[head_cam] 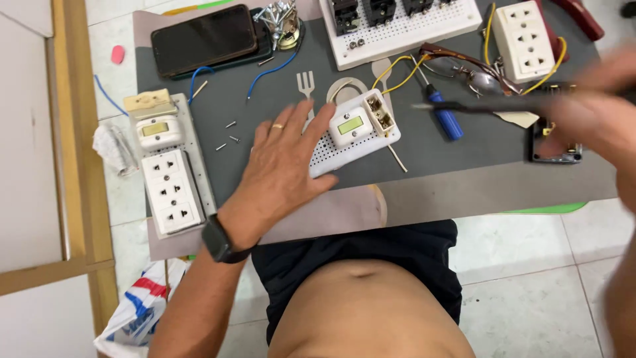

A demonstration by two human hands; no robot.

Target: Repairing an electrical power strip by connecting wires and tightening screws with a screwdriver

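Left hand (285,166) spread flat at centre frame, palm down, fingertips pressing the small white perforated board (354,136) with its switch onto the grey mat (464,152). Right hand (589,113) blurred at right edge, seemingly pinching a dark slim tool (477,106); grip unclear. Blue-handled screwdriver (444,116) just below.

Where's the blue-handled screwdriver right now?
The blue screwdriver lies on the grey mat, right of centre in the head view, between the perforated board under the left hand and the blurred right hand.
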